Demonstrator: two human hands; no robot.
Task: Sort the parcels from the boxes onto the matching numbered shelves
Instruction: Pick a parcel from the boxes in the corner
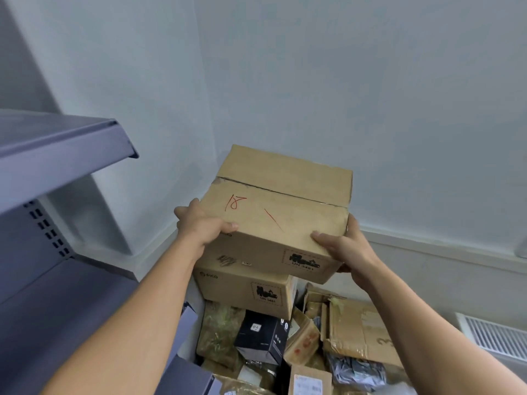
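Both hands are clamped on one brown cardboard box. The left hand wraps its near left corner with the thumb lying on the lid, and the right hand holds the near right corner, thumb on top and fingers curled under the side. Between the two thumbs, on the lid, a red 18 faces up beside a red stroke. Directly under the grip sits a second box of the same kind; whether the held one rests on it or hangs just above it cannot be told. Below that lies the heap of parcels, with a black carton among them. The step in hand looks like the pick-up and reading of the number, with placing not yet begun. Out to the left of the grip a grey shelf juts forward above hand level, with a lower shelf beneath the left forearm. No shelf numbers show, so the next move calls for finding the one marked 18, keeping the box level, and clearing the shelf's front lip before sliding it in.
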